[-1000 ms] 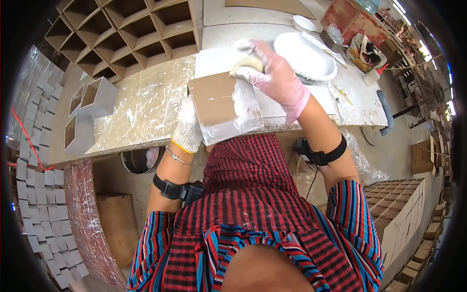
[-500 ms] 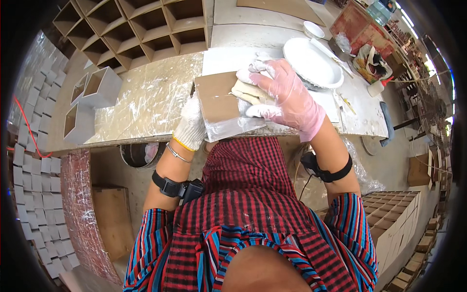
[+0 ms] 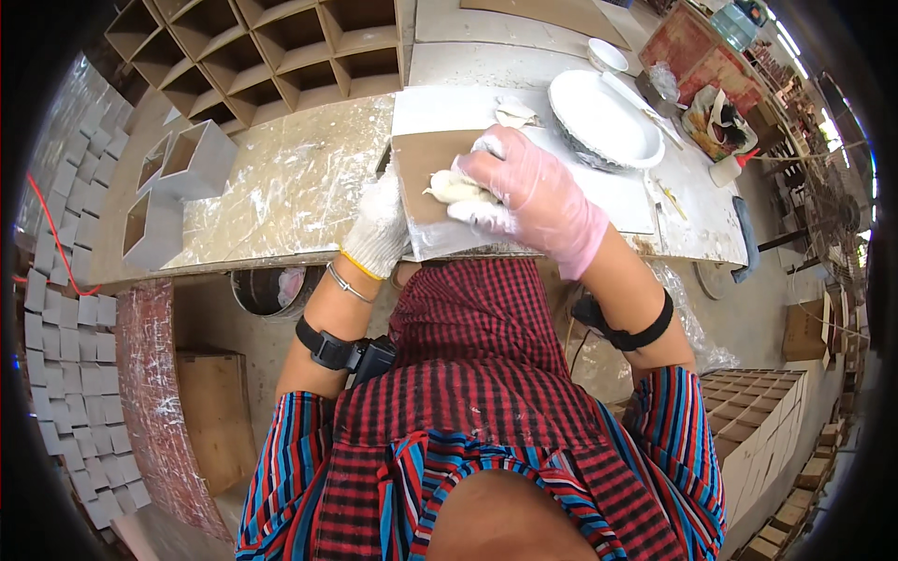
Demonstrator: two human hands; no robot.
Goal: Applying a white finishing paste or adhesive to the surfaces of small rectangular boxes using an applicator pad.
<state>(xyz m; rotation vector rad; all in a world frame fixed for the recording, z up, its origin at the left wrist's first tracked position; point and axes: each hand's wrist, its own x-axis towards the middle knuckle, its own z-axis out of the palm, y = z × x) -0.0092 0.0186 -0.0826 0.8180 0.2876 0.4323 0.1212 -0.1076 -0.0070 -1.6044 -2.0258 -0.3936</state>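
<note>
Pressing a cream wad point(image 3: 453, 187) onto a white-smeared brown box point(image 3: 419, 164) at the near edge of the desk point(image 3: 290, 187), the pink-gloved right hand point(image 3: 547, 196) has its grip curled around the wad; the white-gloved left hand point(image 3: 379, 224) lies against the box's left side, partly hidden, so I cannot tell how far its grip closes

One view: left unit of a head-worn, side-by-side fisheye pair. Looks steeply down and forward from above the person's own chest, upright, unmirrored. Fingers point(image 3: 491, 168) of the right hand point(image 3: 547, 201) sit just above mid-frame, at moderate range. Nearside of the fingers: forearms point(image 3: 641, 299) and apron point(image 3: 468, 397), closer to the lens, fill much of the lower half. Table point(image 3: 281, 206) spreads left of and beyond the fingers; its near edge bows. Floor point(image 3: 760, 271) reads farther off, right of them.
</note>
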